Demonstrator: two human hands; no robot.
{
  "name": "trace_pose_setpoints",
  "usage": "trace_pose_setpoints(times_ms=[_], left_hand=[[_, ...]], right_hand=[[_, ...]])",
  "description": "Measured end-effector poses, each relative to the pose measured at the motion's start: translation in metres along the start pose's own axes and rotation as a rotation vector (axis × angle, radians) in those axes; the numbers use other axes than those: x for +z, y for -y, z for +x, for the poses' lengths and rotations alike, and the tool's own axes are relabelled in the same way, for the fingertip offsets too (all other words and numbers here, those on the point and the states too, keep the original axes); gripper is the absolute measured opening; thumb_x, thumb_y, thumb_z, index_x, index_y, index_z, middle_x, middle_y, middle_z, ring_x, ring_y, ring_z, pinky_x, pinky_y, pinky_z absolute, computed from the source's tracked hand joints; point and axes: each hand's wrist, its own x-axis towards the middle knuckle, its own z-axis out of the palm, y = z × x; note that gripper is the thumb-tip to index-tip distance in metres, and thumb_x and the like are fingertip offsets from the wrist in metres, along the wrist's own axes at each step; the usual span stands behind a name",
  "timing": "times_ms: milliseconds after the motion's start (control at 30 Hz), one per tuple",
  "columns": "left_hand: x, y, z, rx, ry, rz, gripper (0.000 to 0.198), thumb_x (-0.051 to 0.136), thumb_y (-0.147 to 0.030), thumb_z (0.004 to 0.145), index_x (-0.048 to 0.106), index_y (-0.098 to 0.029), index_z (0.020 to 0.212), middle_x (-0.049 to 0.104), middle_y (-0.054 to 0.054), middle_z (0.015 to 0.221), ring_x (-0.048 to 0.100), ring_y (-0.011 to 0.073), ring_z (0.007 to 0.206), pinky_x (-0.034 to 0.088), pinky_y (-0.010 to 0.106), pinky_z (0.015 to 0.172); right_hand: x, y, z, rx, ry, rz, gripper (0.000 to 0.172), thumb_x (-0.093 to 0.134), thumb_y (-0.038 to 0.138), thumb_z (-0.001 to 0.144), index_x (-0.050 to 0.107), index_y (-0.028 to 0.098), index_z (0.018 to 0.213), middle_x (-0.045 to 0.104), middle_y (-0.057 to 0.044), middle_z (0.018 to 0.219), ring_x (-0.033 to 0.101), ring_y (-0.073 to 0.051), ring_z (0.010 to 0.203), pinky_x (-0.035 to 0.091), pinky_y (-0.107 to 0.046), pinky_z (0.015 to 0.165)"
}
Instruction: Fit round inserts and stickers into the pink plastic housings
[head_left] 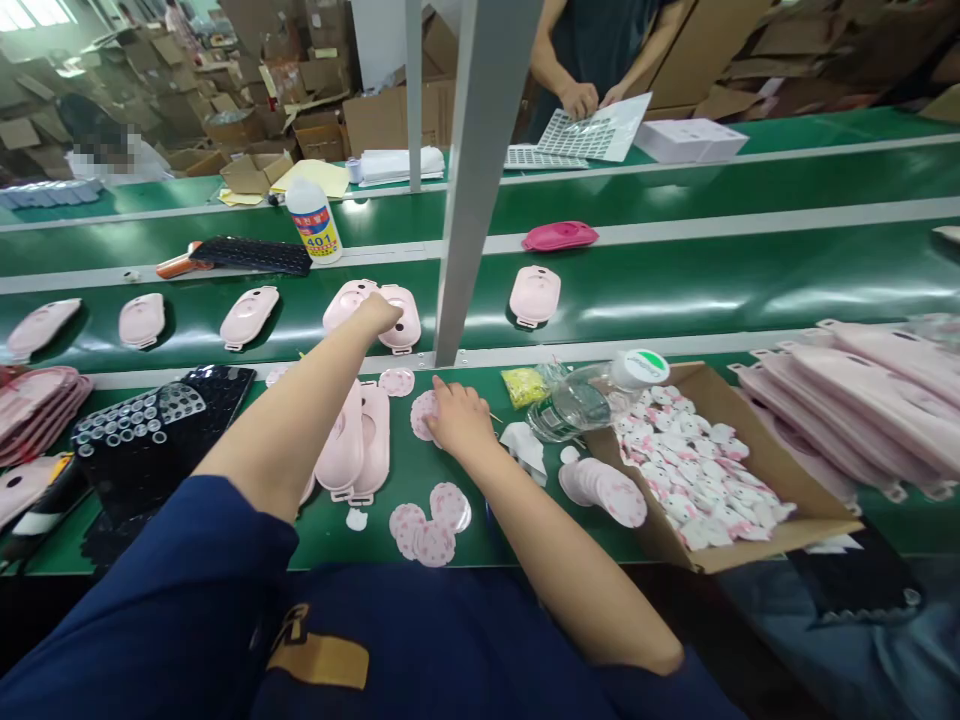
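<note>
My left hand reaches over the green belt onto a pink plastic case; its fingers are bent over the case edge and partly hidden. Another pink case lies just left of it. Low over the worktable, my right hand has its fingers spread, touching a round patterned disc. A second disc lies above it. Between my forearms are two stacked pink cases and a cluster of round discs. More discs overlap in a row on the right.
A cardboard box of small white-and-pink pieces, a clear bottle and stacked pink cases are at right. A metal post rises centrally. A glue bottle stands behind the belt. Across it, a person handles sheets.
</note>
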Motion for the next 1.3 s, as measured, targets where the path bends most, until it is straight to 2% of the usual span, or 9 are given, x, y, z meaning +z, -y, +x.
trace_pose_setpoints(times_ms=[133,300,533,667,833,967,1067,1167,1300], left_hand=[[-0.041,-0.001,-0.053,0.106,0.127,-0.054,0.042,0.089,-0.004,0.053,0.073,-0.014,0.091,0.071,0.014,0.11,0.054,0.0393,0.127,0.038,0.04,0.106],[-0.076,0.036,-0.133,0.322,0.401,-0.1,0.05,0.089,-0.017,0.057,0.076,-0.024,0.105,0.074,0.008,0.114,0.062,0.0347,0.117,0.04,0.039,0.104],[-0.042,0.083,-0.168,0.197,0.429,-0.477,0.048,0.078,-0.017,0.071,0.068,-0.022,0.119,0.067,0.013,0.128,0.059,0.032,0.123,0.038,0.048,0.108],[-0.034,0.084,-0.173,0.159,0.437,-0.669,0.049,0.08,-0.015,0.069,0.067,-0.023,0.116,0.065,0.012,0.129,0.059,0.0318,0.121,0.039,0.049,0.107],[-0.037,0.089,-0.175,0.087,0.404,-0.806,0.056,0.079,-0.013,0.066,0.063,-0.022,0.119,0.061,0.013,0.132,0.055,0.0318,0.125,0.036,0.048,0.109],[-0.02,0.092,-0.174,-0.087,0.311,-0.994,0.062,0.076,-0.008,0.063,0.059,-0.024,0.121,0.053,0.011,0.144,0.039,0.0277,0.142,0.026,0.043,0.118],[-0.003,0.086,-0.177,-0.199,0.388,-1.156,0.055,0.073,-0.017,0.068,0.059,-0.022,0.121,0.063,0.011,0.131,0.052,0.0295,0.131,0.043,0.044,0.107],[0.007,0.076,-0.182,-0.223,0.496,-1.191,0.043,0.07,-0.023,0.073,0.064,-0.017,0.115,0.072,0.012,0.109,0.068,0.0295,0.105,0.057,0.04,0.084],[0.001,0.069,-0.187,-0.312,0.496,-1.245,0.045,0.068,-0.014,0.074,0.064,-0.017,0.118,0.074,0.008,0.096,0.071,0.0202,0.086,0.057,0.026,0.069]], right_hand=[[-0.002,-0.003,0.009,0.004,0.041,0.021,0.047,0.058,0.021,0.089,0.054,0.02,0.136,0.057,-0.016,0.129,0.06,-0.03,0.112,0.045,-0.04,0.093],[-0.013,-0.016,0.014,0.039,0.058,0.081,0.035,0.053,0.016,0.089,0.061,0.021,0.123,0.063,-0.011,0.12,0.061,-0.026,0.109,0.044,-0.035,0.091],[-0.005,-0.018,0.014,0.066,0.062,0.14,0.031,0.053,0.012,0.087,0.063,0.016,0.116,0.064,-0.013,0.119,0.059,-0.025,0.111,0.042,-0.033,0.094],[0.001,-0.011,0.014,0.078,0.059,0.188,0.03,0.052,0.009,0.085,0.063,0.014,0.113,0.063,-0.017,0.118,0.059,-0.027,0.109,0.042,-0.036,0.092],[-0.013,-0.014,0.01,0.055,0.032,0.371,0.018,0.056,0.01,0.08,0.06,0.019,0.095,0.067,-0.005,0.095,0.061,-0.02,0.088,0.046,-0.03,0.079],[-0.028,-0.01,-0.003,-0.02,0.014,0.581,0.012,0.054,0.021,0.084,0.053,0.02,0.096,0.066,-0.002,0.09,0.063,-0.016,0.078,0.049,-0.027,0.069],[-0.032,0.003,-0.018,-0.08,0.0,0.698,0.018,0.051,0.025,0.087,0.05,0.02,0.104,0.067,-0.002,0.089,0.066,-0.016,0.077,0.053,-0.028,0.068],[-0.03,0.013,-0.04,-0.161,-0.21,0.645,0.028,0.054,0.022,0.087,0.054,0.021,0.115,0.069,-0.007,0.103,0.067,-0.02,0.095,0.054,-0.035,0.082],[-0.021,0.011,-0.075,-0.527,-0.692,0.061,0.03,0.057,0.023,0.093,0.062,0.025,0.123,0.065,-0.01,0.129,0.056,-0.025,0.123,0.038,-0.044,0.106]])
